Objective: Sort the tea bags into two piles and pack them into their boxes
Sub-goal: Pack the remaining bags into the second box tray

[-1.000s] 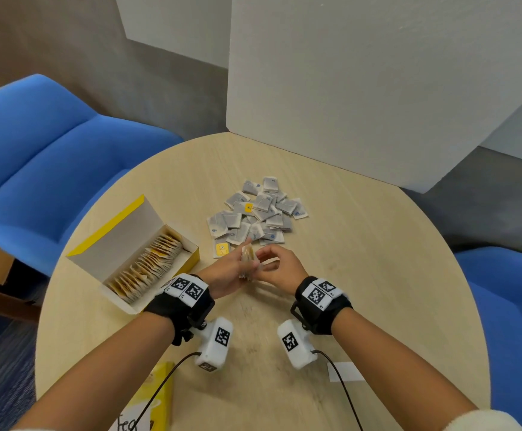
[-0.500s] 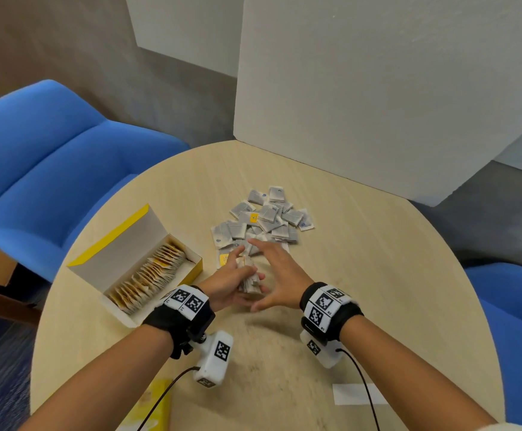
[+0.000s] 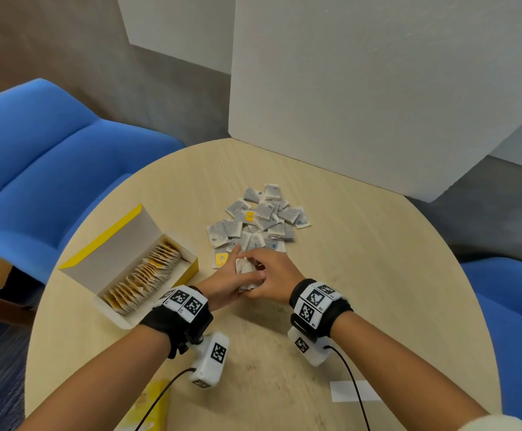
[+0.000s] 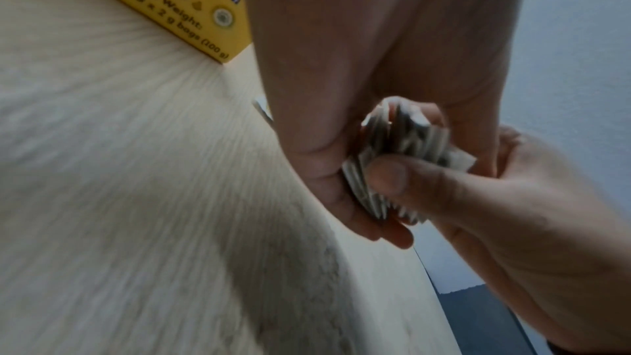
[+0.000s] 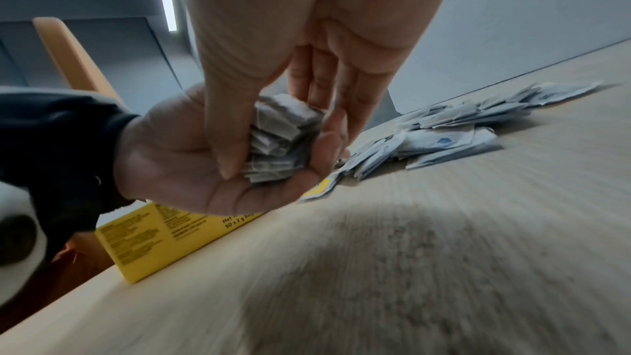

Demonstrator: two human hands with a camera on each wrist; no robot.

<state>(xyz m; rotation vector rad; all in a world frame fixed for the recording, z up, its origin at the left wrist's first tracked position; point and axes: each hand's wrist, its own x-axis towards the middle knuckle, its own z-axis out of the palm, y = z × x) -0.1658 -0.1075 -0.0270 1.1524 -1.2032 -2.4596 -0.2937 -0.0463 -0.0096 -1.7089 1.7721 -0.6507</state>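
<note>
So I've got a stack of grey tea bags [image 3: 247, 273] sandwiched between both hands right now, just on the near side of the loose pile [image 3: 261, 220]. My left hand [image 3: 225, 286] is cupped underneath with the fingers curled up around the stack, basically acting as a tray so nothing slides out the bottom. My right hand [image 3: 273, 279] comes over the top, thumb pressing one side and fingers down the other, which I think is me squaring the edges up so the bundle sits neat. In the right wrist view the bags are fanned a bit, edges not lined up yet, so I'd say the tidying isn't done.

The loose pile is mostly the grey-and-blue kind, lying flat and overlapping. There's one yellow-tag bag [image 3: 221, 259] at the near-left edge of the pile, right by my left fingers, and another yellow tag [image 3: 249, 216] sitting in among the grey ones, so the sorting isn't done either.

The open yellow box [image 3: 135, 269] is left of the pile, lid flipped back, with a row of yellow bags standing on edge inside. That one looks pretty much handled. I keep it off to the side so it doesn't get mixed with the grey lot.

No second box clearly in view for my stack. Something yellow [image 3: 151, 409] pokes in at the near table [image 3: 362, 275] edge, well back from the pile, can't tell what it is.
</note>
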